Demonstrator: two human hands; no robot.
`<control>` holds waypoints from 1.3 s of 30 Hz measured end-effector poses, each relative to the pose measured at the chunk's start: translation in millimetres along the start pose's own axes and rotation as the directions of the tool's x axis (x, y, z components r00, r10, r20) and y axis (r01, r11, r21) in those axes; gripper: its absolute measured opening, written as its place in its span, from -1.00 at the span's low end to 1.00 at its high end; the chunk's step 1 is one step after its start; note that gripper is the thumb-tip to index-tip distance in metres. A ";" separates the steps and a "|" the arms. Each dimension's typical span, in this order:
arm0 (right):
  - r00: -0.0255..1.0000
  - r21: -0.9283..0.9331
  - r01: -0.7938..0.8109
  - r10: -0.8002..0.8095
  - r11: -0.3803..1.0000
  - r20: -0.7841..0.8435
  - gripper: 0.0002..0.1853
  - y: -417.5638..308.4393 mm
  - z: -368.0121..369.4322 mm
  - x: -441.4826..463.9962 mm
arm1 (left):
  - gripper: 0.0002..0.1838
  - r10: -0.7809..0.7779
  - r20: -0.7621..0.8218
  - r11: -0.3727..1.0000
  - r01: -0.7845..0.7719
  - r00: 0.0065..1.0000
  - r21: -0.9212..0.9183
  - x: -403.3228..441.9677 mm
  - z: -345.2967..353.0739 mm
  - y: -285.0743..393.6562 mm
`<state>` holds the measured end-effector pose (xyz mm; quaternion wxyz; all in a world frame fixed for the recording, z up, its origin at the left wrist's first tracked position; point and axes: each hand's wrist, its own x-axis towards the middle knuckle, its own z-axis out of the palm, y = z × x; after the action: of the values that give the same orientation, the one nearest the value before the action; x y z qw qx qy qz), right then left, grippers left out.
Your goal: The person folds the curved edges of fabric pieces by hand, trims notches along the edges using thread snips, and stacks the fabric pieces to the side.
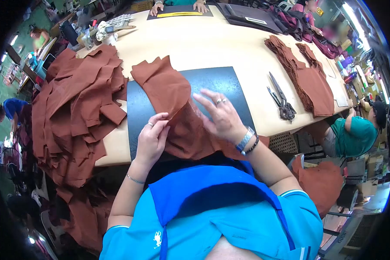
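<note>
A rust-brown piece of fabric point(164, 89) lies over a black cutting mat point(214, 78) and hangs toward the table's front edge. My left hand point(154, 136) pinches the fabric's edge between thumb and fingers near the mat's middle. To the right of it, my right hand point(221, 115) is over the fabric with its fingers apart; whether its lower fingers touch the cloth I cannot tell. Part of the fabric is hidden behind the hands and folded on itself.
A big heap of brown fabric pieces point(73, 99) is on the left, spilling off the table. Scissors point(281, 97) and a stacked fabric pile point(314, 82) lie right. Across the table point(182, 47), another person's hands rest by a yellow strip point(180, 14). A green-shirted person point(355, 134) sits right.
</note>
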<state>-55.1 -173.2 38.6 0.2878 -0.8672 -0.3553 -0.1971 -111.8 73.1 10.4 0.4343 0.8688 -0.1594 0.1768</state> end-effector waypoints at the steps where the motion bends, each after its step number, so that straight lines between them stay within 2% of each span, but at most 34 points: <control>1: 0.998 -0.069 0.041 -0.045 0.997 -0.050 -0.36 4.1 1.0 8.6 | -0.90 0.052 0.001 0.998 -0.052 0.999 -0.033 -0.8 -5.0 3.9; 4: 0.983 -0.024 0.184 -0.185 0.983 -0.023 -0.45 4.9 6.0 32.7 | -0.84 0.133 0.056 0.991 -0.132 0.990 -0.023 -6.0 -19.0 25.4; 7: 0.977 0.012 0.212 -0.213 0.977 0.006 -0.60 20.8 10.0 47.6 | -0.88 0.283 0.122 0.959 -0.283 0.951 -0.012 -5.9 -35.1 38.6; 8: 0.984 0.013 0.163 -0.162 0.987 -0.069 -0.72 22.8 8.9 51.6 | -0.90 0.306 0.119 0.952 -0.303 0.945 -0.042 -5.4 -42.9 44.9; 9: 0.968 0.079 0.194 -0.177 0.978 -0.180 -0.74 27.0 3.8 58.6 | -0.91 0.328 0.115 0.944 -0.321 0.938 -0.073 -6.3 -50.1 49.6; 11: 0.960 0.012 0.131 -0.124 0.991 -0.251 -0.76 39.6 -11.3 62.5 | -0.87 0.346 -0.067 0.898 -0.351 0.936 -0.266 -5.8 -61.5 47.1; 12: 0.946 0.067 0.102 -0.076 0.993 -0.315 -0.79 45.5 -21.4 62.7 | -0.71 0.359 -0.174 0.891 -0.392 0.917 -0.229 -5.6 -72.7 45.7; 13: 0.927 0.120 0.074 -0.024 0.990 -0.374 -0.82 48.4 -33.3 61.9 | -0.59 0.386 -0.213 0.912 -0.406 0.898 -0.060 -8.4 -86.9 32.1; 14: 0.909 0.231 0.054 0.048 0.971 -0.414 -0.85 39.4 -51.8 60.7 | -0.63 0.249 -0.325 0.966 -0.259 0.912 0.011 -19.1 -103.4 20.0; 15: 0.879 0.042 0.097 -0.066 0.994 -0.473 -0.86 39.2 -70.5 59.2 | -0.64 0.104 -0.426 0.995 -0.094 0.899 0.045 -29.7 -119.9 7.8; 16: 0.848 0.119 0.152 -0.068 0.981 -0.526 -0.85 33.0 -85.5 58.0 | -0.62 0.178 -0.602 0.973 -0.049 0.778 0.223 -31.5 -125.9 -3.9; 17: 0.787 0.106 0.223 -0.115 0.969 -0.607 -0.87 28.1 -100.7 55.1 | -0.61 0.245 -0.632 0.939 -0.019 0.735 0.343 -24.8 -136.9 4.9; 19: 0.719 0.177 0.280 -0.084 0.943 -0.690 -0.87 3.3 -128.8 54.7 | -0.59 0.375 -0.677 0.831 0.094 0.633 0.548 -11.2 -159.0 22.7; 20: 0.694 0.010 0.311 -0.220 0.950 -0.685 -0.85 1.7 -141.9 64.4 | -0.61 0.048 -0.764 0.989 0.078 0.643 0.127 0.7 -160.6 9.5; 22: 0.694 -0.305 0.277 -0.409 0.911 -0.593 -0.83 16.0 -158.2 91.6 | -0.65 0.055 -0.627 0.997 -0.081 0.777 -0.012 41.9 -163.9 -4.5; 23: 0.810 -0.275 0.118 -0.253 0.954 -0.530 -0.81 25.3 -154.8 102.8 | -0.67 0.372 -0.440 0.923 -0.276 0.817 0.267 83.0 -159.0 6.9; 24: 0.819 -0.331 0.174 -0.324 0.927 -0.474 -0.74 58.3 -149.2 123.2 | -0.70 0.345 -0.423 0.939 -0.307 0.838 0.158 109.1 -142.5 10.2; 25: 0.851 -0.091 0.201 -0.220 0.975 -0.477 -0.78 64.7 -136.5 141.9 | -0.73 0.178 -0.426 0.974 -0.096 0.887 0.207 129.5 -129.4 -17.7; 26: 0.949 -0.023 0.005 -0.012 1.000 -0.314 -0.82 87.9 -126.5 150.1 | -0.74 0.226 -0.367 0.943 -0.108 0.902 0.315 147.5 -114.9 -51.7; 27: 0.928 -0.176 0.074 -0.132 0.982 -0.348 -0.82 112.1 -114.2 155.2 | -0.71 0.194 -0.296 0.953 -0.107 0.935 0.285 161.6 -99.5 -91.1; 28: 0.920 -0.218 0.087 -0.163 0.972 -0.356 -0.77 142.3 -104.7 155.0 | -0.63 -0.091 -0.211 0.942 0.153 0.973 0.299 162.0 -85.0 -101.9; 29: 0.911 -0.261 0.103 -0.196 0.960 -0.363 -0.72 166.7 -95.7 149.9 | -0.53 0.032 -0.264 0.943 0.059 0.964 0.327 157.2 -66.2 -145.0; 30: 0.931 -0.252 0.032 -0.120 0.967 -0.345 -0.68 186.3 -92.4 132.5 | -0.43 -0.108 -0.202 0.905 0.180 0.974 0.386 147.2 -59.3 -156.7; 31: 0.945 -0.241 -0.040 -0.042 0.970 -0.324 -0.65 202.1 -97.3 115.8 | -0.36 -0.187 -0.155 0.896 0.233 0.970 0.378 131.7 -52.1 -159.3; 32: 0.903 -0.063 -0.396 0.376 0.916 -0.207 -0.65 186.1 -103.7 91.2 | -0.33 -0.173 -0.115 0.870 0.207 0.978 0.448 114.2 -46.0 -146.5; 34: 0.886 -0.270 -0.462 0.455 0.845 -0.089 -0.64 222.9 -106.0 31.4 | -0.29 -0.188 0.026 0.846 0.148 0.982 0.513 78.2 -39.9 -110.8; 35: 0.837 -0.285 -0.542 0.536 0.791 -0.105 -0.63 227.3 -102.5 -7.1 | -0.28 -0.209 0.120 0.854 0.122 0.971 0.505 62.7 -40.5 -100.2; 36: 0.824 -0.475 -0.503 0.567 0.722 -0.010 -0.60 236.9 -105.7 -40.6 | -0.21 -0.224 0.173 0.854 0.108 0.959 0.509 49.2 -40.3 -102.0; 37: 0.776 -0.586 -0.502 0.631 0.636 0.021 -0.58 218.4 -109.6 -63.7 | -0.19 -0.252 0.185 0.822 0.109 0.950 0.559 40.8 -38.8 -98.9; 38: 0.674 -0.642 -0.541 0.737 0.543 0.056 -0.60 219.5 -105.2 -83.4 | -0.16 -0.280 0.197 0.788 0.107 0.940 0.607 33.1 -36.7 -90.6; 39: 0.835 -0.632 -0.445 0.549 0.635 -0.036 -0.65 228.2 -96.8 -112.9 | -0.14 -0.305 0.207 0.750 0.101 0.929 0.653 27.1 -34.9 -81.6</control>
<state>22.5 -424.6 -31.9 0.0023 -0.9887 -0.0395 -0.1446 -58.6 144.8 -15.0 0.1043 0.9922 -0.0584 0.0367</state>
